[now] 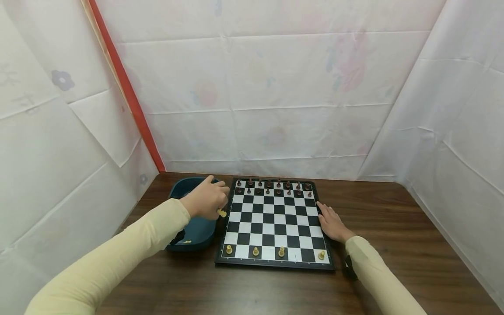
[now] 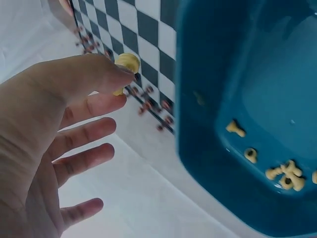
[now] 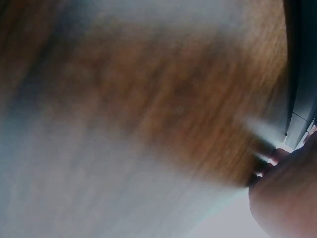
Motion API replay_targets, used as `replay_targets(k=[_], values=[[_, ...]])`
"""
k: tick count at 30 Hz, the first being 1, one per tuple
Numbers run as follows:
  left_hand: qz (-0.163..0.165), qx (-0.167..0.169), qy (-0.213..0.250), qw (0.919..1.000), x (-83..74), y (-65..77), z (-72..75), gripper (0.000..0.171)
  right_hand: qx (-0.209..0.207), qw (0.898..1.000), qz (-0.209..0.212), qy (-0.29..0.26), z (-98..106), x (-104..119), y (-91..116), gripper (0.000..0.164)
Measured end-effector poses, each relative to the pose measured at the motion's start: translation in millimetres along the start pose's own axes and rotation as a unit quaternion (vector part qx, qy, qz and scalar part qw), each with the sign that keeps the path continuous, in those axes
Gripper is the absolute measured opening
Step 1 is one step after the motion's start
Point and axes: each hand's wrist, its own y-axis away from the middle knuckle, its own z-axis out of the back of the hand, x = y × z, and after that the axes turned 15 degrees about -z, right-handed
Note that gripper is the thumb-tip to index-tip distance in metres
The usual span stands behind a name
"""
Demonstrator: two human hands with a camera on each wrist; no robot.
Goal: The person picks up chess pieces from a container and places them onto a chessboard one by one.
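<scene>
My left hand (image 1: 206,197) pinches a pale yellow chess piece (image 2: 128,62) between thumb and index finger, while its other fingers are spread. It hangs over the right side of a blue basin (image 1: 197,234), near the chessboard (image 1: 274,224). Part of the piece is behind the thumb, so its kind is unclear. My right hand (image 1: 332,223) rests along the board's right edge with its fingers extended. Several yellow chess pieces (image 1: 281,251) stand spaced out on the board's nearest row. Dark red chess pieces (image 1: 278,183) fill the two far rows.
More yellow chess pieces (image 2: 290,176) lie loose at the bottom of the basin. Brown wooden table (image 1: 393,236) surrounds the board. White patterned sheets (image 1: 267,87) hang behind and at both sides, with a red strip (image 1: 126,87) at the left corner.
</scene>
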Motion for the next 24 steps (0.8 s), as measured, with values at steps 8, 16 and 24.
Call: replay_targets(k=[8,16,24], values=[[-0.035,0.046,-0.033,0.9978,-30.2,-17.7,6.2,0.013,0.007,1.000,-0.012,0.018,2,2,1,0.052],[-0.057,0.092,-0.035,0.9935,-61.2,-37.9,4.3,0.022,0.013,1.000,-0.009,0.014,2,2,3,0.052],[-0.079,0.104,-0.036,0.9908,-76.8,-49.7,-2.7,0.030,0.013,1.000,-0.008,0.017,4,3,4,0.052]])
